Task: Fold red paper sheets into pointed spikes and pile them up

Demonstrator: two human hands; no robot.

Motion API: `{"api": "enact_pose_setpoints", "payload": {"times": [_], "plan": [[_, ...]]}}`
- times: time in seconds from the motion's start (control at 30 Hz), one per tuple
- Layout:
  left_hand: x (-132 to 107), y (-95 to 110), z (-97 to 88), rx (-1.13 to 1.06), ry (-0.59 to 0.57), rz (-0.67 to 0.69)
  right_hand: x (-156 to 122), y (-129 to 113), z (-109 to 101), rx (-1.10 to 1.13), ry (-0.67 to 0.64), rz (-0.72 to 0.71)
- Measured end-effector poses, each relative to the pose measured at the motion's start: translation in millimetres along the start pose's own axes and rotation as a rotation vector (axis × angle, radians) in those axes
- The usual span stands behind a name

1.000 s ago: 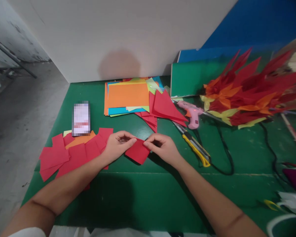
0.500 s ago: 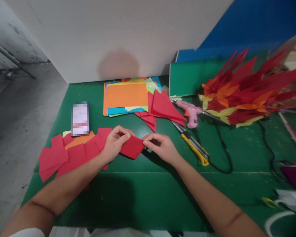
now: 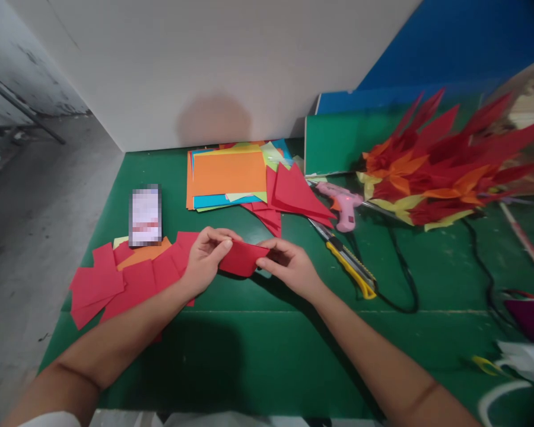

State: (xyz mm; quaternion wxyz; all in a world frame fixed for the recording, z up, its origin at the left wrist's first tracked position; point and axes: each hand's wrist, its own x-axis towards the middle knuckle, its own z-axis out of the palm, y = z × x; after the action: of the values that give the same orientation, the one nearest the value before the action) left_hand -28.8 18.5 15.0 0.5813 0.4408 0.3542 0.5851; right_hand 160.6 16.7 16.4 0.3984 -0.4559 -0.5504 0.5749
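A piece of red paper (image 3: 240, 260) is held up between my two hands, above the green table (image 3: 276, 344). My left hand (image 3: 208, 258) pinches its left side, thumb in front. At the right edge, my right hand (image 3: 289, 264) grips it between thumb and fingers. Several red paper squares (image 3: 131, 284) lie overlapped beside and under my left forearm, with an orange piece (image 3: 142, 256) among them. Beyond my hands rest red paper triangles (image 3: 296, 193) and a stack of coloured sheets (image 3: 229, 172), orange on top.
A phone (image 3: 145, 215) with a blurred screen lies at left. To the right are a yellow cutter knife (image 3: 350, 267), a pink glue gun (image 3: 345, 204) with a black cord, and a red-orange paper flower arrangement (image 3: 436, 172). A white board (image 3: 231, 65) stands behind the table.
The red paper has tilted in my hands, its top edge now nearly level and its visible face shallower. My right fingers have shifted to a grip further round its right edge.
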Motion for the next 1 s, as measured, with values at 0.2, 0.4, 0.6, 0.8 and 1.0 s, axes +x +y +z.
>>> {"api": "enact_pose_setpoints", "payload": {"times": [0.2, 0.4, 0.6, 0.8, 1.0], "plan": [[0.1, -3.3, -1.5, 0.015, -0.021, -0.007, 0.6, -3.7, -0.5, -0.011, 0.088, -0.062], [-0.1, -1.4, 1.0, 0.079, 0.009, -0.002, 0.1, -3.7, -0.6, -0.060, 0.073, -0.125], [-0.3, 3.8, 3.0, 0.115, 0.016, 0.089, -3.0, 0.2, 2.2, -0.127, 0.099, -0.147], [-1.3, 3.3, 3.2, 0.098, -0.012, 0.131, -4.9, -3.1, 0.8, -0.022, 0.145, -0.199], [-2.5, 3.4, 3.5, 0.082, -0.037, 0.138, -6.4, -4.9, 1.3, 0.036, 0.114, -0.238]]}}
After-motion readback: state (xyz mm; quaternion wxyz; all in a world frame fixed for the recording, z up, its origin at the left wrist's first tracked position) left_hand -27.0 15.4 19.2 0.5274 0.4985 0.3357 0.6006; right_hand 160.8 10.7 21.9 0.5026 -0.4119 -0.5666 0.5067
